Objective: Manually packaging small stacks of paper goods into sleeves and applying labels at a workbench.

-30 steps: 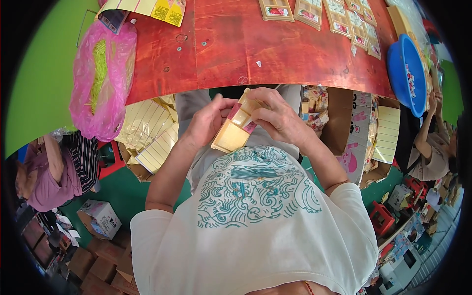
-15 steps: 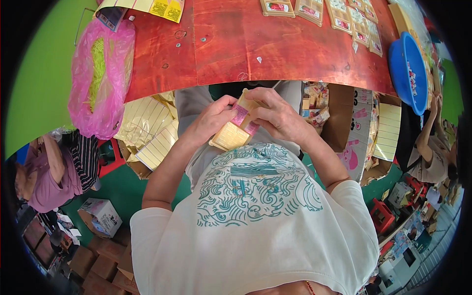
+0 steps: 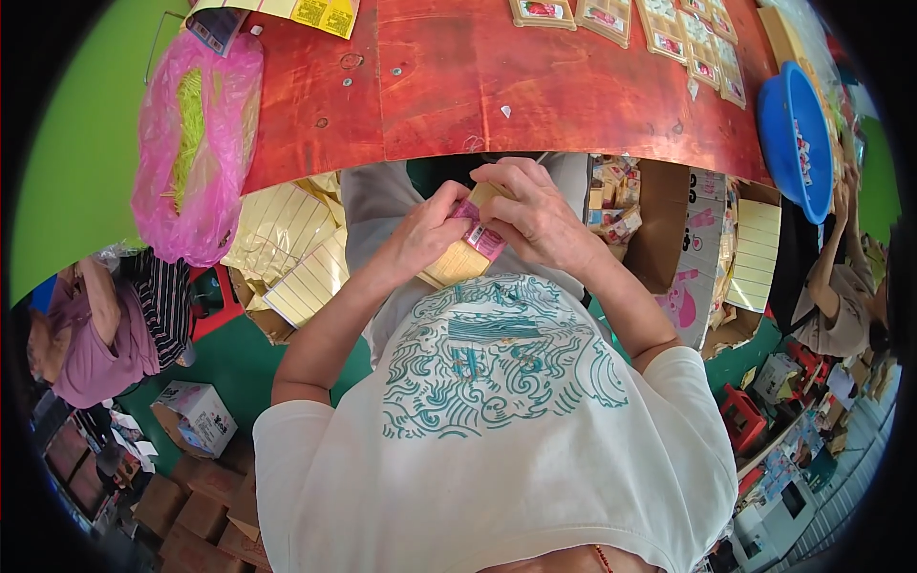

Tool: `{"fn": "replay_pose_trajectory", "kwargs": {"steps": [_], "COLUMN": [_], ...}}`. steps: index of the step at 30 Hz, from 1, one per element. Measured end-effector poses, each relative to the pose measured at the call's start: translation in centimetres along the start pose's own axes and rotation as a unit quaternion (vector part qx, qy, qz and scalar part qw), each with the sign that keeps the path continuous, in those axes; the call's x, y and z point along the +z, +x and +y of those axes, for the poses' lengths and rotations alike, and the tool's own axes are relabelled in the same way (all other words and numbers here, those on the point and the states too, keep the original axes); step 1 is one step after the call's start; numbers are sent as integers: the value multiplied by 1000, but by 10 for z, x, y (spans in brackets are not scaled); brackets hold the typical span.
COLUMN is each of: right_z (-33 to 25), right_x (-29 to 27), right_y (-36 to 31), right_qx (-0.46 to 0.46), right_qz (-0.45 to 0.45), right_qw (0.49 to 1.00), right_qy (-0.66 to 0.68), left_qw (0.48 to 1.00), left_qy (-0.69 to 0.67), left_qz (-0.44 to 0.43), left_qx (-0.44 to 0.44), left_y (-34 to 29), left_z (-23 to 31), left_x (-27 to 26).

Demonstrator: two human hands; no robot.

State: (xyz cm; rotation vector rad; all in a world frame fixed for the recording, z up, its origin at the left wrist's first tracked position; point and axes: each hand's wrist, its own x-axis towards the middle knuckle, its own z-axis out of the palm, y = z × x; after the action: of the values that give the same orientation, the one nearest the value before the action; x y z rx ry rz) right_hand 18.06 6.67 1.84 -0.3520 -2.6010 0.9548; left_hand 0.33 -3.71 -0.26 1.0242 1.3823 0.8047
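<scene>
Pale yellow tray (image 3: 457,266), crossed by a pink band (image 3: 492,244), sits tilted in front of us, just off the near edge of the red table (image 3: 430,95). We have our left hand (image 3: 426,229) clamped on its left side and our right hand (image 3: 543,218) clamped on its upper end, some fingertips hidden. We see a pink bag (image 3: 224,196) at the table's left end, a blue basin (image 3: 788,172) at its right end, and small labelled trays (image 3: 604,19) on its far right part.
</scene>
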Motion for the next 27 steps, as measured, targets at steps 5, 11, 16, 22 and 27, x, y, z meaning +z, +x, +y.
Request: {"fn": "replay_pose_trajectory", "kwargs": {"steps": [5, 11, 16, 22, 27], "right_z": [-2, 3, 9, 16, 6], "right_x": [5, 11, 5, -24, -31], "right_y": [2, -1, -7, -21, -29], "right_qx": [-4, -12, 68, 109, 80], "right_qz": [13, 20, -3, -51, -61], "right_qw": [999, 1000, 985, 947, 972], "right_qy": [-39, -13, 160, 297, 212], "left_qw": [1000, 990, 990, 988, 988], "left_qy": [-15, -129, -132, -143, -139], "left_qz": [-15, -47, -47, -56, -58], "left_qx": [2, 10, -5, -33, -20], "left_y": [5, 12, 11, 7, 11], "left_z": [-5, -21, -20, -11, -20], "left_x": [6, 6, 6, 4, 6]}}
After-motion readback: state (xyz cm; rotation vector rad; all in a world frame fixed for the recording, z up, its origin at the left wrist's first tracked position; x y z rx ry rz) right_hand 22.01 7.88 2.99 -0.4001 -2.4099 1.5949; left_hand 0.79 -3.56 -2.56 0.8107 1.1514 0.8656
